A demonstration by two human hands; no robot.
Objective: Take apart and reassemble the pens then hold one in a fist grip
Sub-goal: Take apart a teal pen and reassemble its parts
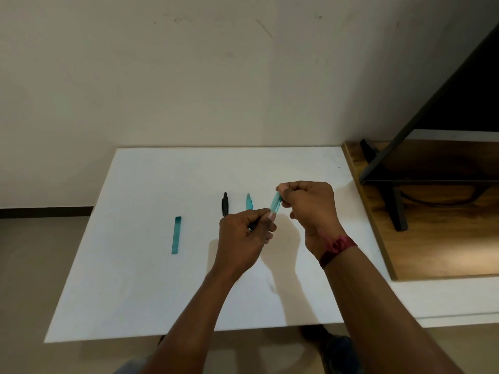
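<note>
A person works over a white table (129, 279) set against a scuffed pale wall (189, 76), seen from a head-worn camera. Far left on the tabletop lies a loose teal piece (176, 235), straight and flat-ended, well apart from everything else. To its right a black pen (225, 203) rests with its tip pointing toward the wall, its near end hidden behind the left hand (243, 240). Just beside it lies a pointed teal piece (249, 202), also partly hidden by that hand.

The left hand's fingers are curled, thumb and forefinger pinching the lower end of the held teal piece (275, 203), a translucent pen part raised above the table and tilted up to the right. Something dark shows between the left fingers; what it is cannot be told. The right hand (310, 206), fingers curled, pinches the upper end of the same part, so both hands grip it at once. A red band (337, 248) circles the right wrist.

At far right a wooden top (432, 252) carries a black metal stand (397, 209). Any print on the pen parts is too small to read.
</note>
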